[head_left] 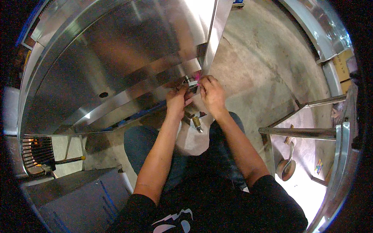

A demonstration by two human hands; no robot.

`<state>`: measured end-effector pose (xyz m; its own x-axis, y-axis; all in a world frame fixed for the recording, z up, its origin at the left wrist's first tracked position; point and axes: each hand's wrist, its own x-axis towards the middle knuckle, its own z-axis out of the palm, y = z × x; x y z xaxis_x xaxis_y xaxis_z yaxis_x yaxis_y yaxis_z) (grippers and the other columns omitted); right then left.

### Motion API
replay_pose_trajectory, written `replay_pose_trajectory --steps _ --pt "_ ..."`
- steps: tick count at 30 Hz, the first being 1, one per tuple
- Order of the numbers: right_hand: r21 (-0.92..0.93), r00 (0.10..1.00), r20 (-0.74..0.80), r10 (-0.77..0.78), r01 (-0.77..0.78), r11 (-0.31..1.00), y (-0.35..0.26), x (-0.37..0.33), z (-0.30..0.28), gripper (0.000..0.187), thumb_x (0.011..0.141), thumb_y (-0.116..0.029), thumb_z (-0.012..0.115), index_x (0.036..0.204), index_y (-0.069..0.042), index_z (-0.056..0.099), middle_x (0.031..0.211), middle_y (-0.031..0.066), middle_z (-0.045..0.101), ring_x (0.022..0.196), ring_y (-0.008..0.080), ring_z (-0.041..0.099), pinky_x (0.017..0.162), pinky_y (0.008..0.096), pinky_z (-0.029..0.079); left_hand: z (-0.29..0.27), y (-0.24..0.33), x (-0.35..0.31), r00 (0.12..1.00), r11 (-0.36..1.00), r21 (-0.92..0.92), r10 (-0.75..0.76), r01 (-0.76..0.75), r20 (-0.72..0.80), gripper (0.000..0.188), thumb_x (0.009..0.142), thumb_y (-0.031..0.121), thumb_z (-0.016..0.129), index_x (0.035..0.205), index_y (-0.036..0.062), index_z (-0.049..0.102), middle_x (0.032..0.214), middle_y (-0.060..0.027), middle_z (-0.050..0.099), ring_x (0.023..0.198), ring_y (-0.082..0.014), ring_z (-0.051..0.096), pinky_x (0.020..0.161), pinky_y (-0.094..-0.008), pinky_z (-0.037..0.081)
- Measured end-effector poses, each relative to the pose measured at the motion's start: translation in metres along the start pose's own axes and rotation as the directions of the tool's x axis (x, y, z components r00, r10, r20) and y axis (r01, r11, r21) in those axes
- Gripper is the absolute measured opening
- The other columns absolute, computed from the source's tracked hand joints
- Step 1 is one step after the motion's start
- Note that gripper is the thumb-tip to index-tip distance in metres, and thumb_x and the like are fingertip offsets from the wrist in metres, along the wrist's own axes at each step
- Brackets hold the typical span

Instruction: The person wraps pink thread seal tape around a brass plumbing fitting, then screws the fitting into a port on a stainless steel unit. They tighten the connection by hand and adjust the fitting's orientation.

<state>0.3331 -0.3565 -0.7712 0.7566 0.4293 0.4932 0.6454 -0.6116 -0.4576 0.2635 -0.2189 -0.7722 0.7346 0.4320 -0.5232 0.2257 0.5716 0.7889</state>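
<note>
A large stainless steel cabinet (pixel 116 66) with a folded lower edge fills the upper left. Both hands meet at its lower right corner. My left hand (pixel 177 101) reaches up under the edge with its fingers pinched against the steel. My right hand (pixel 211 93) presses on the corner, its fingers closed around a small metal fitting (pixel 191 82) with a pink part. Below the hands, between my knees, a brass-coloured fitting (pixel 197 122) sticks out. What the left fingers hold is hidden.
A steel frame (pixel 299 132) stands at the right with a ladle-like tool (pixel 287 165) on the floor inside it. A wire rack (pixel 37 151) and a rod with a yellow tip (pixel 72 159) lie at the left. A grey box (pixel 77 198) sits at lower left. Concrete floor (pixel 264 58) lies beyond.
</note>
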Motion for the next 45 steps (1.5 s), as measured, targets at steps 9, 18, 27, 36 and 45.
replay_pose_trajectory --steps 9,18,27,36,45 --pt "0.2 0.997 0.016 0.072 -0.073 0.977 -0.004 0.003 -0.013 0.018 0.086 -0.012 0.065 0.103 -0.007 0.065 0.108 0.0144 0.063 0.091 0.036 0.065 0.076 0.0454 0.053 -0.001 -0.005 -0.001 0.999 0.998 -0.053 0.037 -0.037 -0.006 0.022 0.095 0.021 0.069 0.113 0.0098 0.064 0.096 -0.0041 0.067 0.078 -0.0187 0.068 0.064 -0.0308 0.059" --pt "0.491 0.909 0.221 0.354 -0.417 0.765 -0.02 -0.009 -0.032 0.016 0.085 -0.001 0.07 0.095 -0.003 0.058 0.09 0.0074 0.061 0.07 0.0162 0.059 0.063 0.0326 0.048 0.007 0.006 -0.027 0.956 0.964 0.165 0.237 -0.21 -0.171 0.027 0.096 0.028 0.066 0.106 0.0039 0.065 0.095 -0.0061 0.067 0.079 -0.0166 0.066 0.067 -0.0323 0.053" --pt "0.827 0.847 0.355 0.395 -0.482 0.291 -0.056 -0.043 -0.029 0.021 0.086 0.008 0.061 0.101 -0.004 0.052 0.09 0.0024 0.059 0.077 0.0088 0.057 0.065 0.0273 0.048 0.014 -0.002 -0.064 0.927 0.827 0.423 0.358 -0.37 0.111 0.029 0.096 0.029 0.069 0.106 0.0021 0.064 0.094 -0.004 0.066 0.084 -0.0117 0.059 0.076 -0.027 0.048" --pt "0.745 0.689 0.561 0.458 -0.661 0.083 -0.047 -0.031 -0.043 0.026 0.1 -0.025 0.058 0.115 -0.004 0.057 0.104 0.0062 0.063 0.085 0.0131 0.061 0.074 0.0311 0.052 -0.001 0.035 -0.073 0.856 0.579 0.638 0.425 -0.508 0.296 0.028 0.088 0.022 0.073 0.105 0.0005 0.068 0.094 -0.0111 0.069 0.085 -0.0195 0.063 0.078 -0.0332 0.05" --pt "0.553 0.52 0.833 0.191 -0.803 -0.222 -0.013 -0.02 -0.029 0.028 0.098 -0.038 0.062 0.105 -0.01 0.066 0.095 0.0019 0.067 0.083 0.0129 0.063 0.07 0.0281 0.051 -0.012 0.031 -0.074 0.771 0.419 0.655 0.443 -0.629 0.458 0.03 0.081 0.017 0.072 0.105 -0.0007 0.067 0.095 -0.0146 0.067 0.09 -0.0265 0.064 0.08 -0.0366 0.05"
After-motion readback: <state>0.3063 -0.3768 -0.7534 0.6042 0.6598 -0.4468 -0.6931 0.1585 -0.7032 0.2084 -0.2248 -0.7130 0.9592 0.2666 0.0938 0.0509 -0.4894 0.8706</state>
